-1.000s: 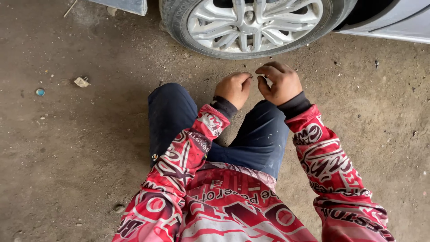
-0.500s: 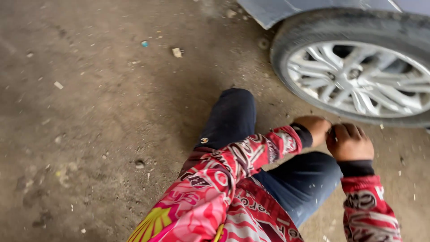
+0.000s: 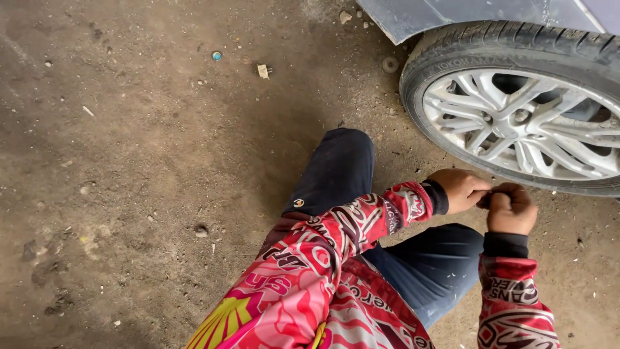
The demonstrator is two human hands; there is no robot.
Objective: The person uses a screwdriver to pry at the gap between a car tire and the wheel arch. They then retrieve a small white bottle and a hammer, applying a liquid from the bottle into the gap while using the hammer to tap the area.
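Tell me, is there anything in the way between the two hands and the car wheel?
Nothing visible. The left hand and right hand are pinched together on something too small to make out, just in front of the wheel. Only a bare strip of dirt floor lies between them and the tyre.

No packages, labels, signs or screens in view — only bare ground and a wheel.

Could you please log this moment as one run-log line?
left hand: pinched, fingertips meeting right | right hand: curled, contents hidden | car wheel: just beyond hands | person: crouched on dirt floor
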